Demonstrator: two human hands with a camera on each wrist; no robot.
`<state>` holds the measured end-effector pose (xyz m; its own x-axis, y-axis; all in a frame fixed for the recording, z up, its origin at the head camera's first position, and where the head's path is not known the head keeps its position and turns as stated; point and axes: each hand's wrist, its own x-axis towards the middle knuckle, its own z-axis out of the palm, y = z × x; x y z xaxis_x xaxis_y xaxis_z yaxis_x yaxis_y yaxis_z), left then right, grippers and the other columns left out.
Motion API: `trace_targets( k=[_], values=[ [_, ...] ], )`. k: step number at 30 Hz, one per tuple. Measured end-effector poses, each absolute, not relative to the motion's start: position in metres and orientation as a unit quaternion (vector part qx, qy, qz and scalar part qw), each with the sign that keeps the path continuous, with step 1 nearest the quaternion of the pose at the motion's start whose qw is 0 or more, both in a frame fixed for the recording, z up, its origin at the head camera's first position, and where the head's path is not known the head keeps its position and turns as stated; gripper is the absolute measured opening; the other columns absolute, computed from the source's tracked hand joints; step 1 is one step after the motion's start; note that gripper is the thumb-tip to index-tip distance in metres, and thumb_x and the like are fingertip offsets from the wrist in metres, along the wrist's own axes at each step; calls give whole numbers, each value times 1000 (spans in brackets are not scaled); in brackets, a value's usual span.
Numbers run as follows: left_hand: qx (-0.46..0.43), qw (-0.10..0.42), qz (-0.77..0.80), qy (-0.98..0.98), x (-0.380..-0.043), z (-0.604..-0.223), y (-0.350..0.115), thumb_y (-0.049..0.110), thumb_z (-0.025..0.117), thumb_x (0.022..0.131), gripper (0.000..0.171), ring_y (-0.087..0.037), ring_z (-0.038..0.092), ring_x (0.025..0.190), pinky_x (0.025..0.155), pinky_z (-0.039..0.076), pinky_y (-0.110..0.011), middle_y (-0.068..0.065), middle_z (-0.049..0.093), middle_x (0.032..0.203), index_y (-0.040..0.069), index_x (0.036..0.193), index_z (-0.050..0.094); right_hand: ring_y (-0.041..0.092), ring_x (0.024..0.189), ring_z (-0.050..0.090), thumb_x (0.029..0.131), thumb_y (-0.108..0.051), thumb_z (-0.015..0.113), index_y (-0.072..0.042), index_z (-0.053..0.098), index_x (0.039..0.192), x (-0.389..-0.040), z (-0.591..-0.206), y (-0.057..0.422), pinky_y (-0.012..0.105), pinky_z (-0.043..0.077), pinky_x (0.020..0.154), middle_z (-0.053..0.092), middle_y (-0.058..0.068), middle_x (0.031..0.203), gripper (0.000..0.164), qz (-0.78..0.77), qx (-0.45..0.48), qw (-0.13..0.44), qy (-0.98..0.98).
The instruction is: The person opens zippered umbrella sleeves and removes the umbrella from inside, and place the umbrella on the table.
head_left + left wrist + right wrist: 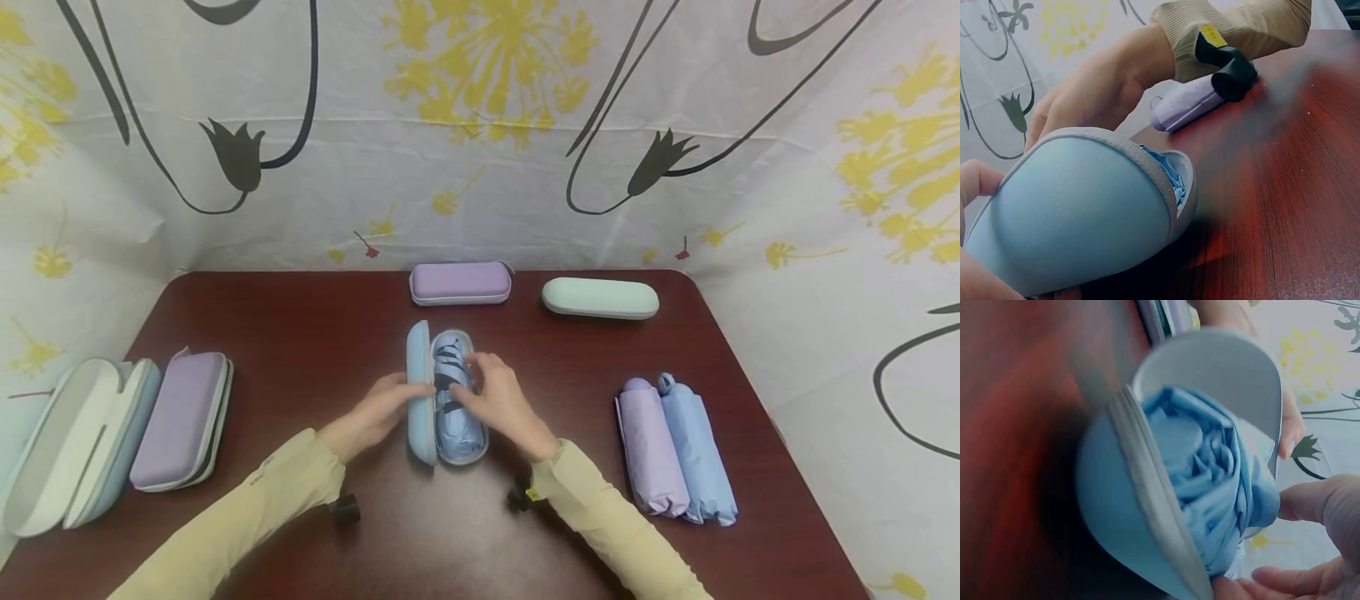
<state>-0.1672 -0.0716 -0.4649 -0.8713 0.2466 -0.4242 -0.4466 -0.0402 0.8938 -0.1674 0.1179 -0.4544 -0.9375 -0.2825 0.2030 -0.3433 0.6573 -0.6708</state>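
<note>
The dark red desk (442,542) spans the lower frame. At centre lies an opened light-blue hard case (422,433), a folded blue umbrella (458,432) inside it. The left hand (377,413) grips the case's lid (417,354); the right hand (506,406) pinches the umbrella.

1. The pale blue, long, round-ended zip case with a textured shell (422,425) stood open on its base, pointing away from the person; its lid rose on edge within the grip of the left hand (378,410), and its light grey lining showed.
2. The light blue folded fabric umbrella with dark bands (459,429) lay lengthwise in the case's base, just beside that grip, its middle between the right hand's (508,410) thumb and fingers; nearer the person than this hold, its end showed bunched folds around a smooth disc.
</note>
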Motion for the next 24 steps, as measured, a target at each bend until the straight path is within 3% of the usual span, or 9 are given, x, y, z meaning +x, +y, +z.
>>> trace_targets(
  k=[7, 11, 17, 24],
  values=[
    [-79, 271, 744, 605, -167, -469, -80, 9, 61, 81, 49, -18, 58, 94, 90, 45, -33, -13, 61, 103, -16, 121, 45, 17, 69, 52, 77, -30, 74, 6, 56, 103, -190, -447, 112, 28, 46, 58, 57, 10, 82, 48, 320, 126, -60, -937],
    [-80, 280, 757, 585, -165, -471, -82, 8, 59, 81, 51, -16, 59, 93, 93, 44, -35, -10, 61, 101, -16, 123, 43, 17, 67, 53, 74, -37, 76, 5, 54, 102, -195, -444, 109, 29, 46, 56, 55, 9, 80, 56, 286, 102, -104, -947],
    [-84, 285, 753, 587, -162, -472, -83, 11, 58, 84, 56, -15, 55, 97, 102, 35, -42, -17, 54, 116, -16, 129, 38, 18, 64, 55, 71, -36, 76, 8, 50, 108, -195, -440, 103, 29, 47, 57, 56, 9, 80, 63, 258, 86, -142, -952],
    [-62, 279, 752, 595, -162, -475, -82, 12, 59, 82, 53, -15, 58, 94, 94, 42, -35, -10, 61, 104, -16, 124, 43, 21, 67, 56, 68, -31, 77, 9, 48, 110, -198, -437, 98, 34, 49, 61, 57, 12, 83, 65, 247, 74, -149, -955]
  ],
)
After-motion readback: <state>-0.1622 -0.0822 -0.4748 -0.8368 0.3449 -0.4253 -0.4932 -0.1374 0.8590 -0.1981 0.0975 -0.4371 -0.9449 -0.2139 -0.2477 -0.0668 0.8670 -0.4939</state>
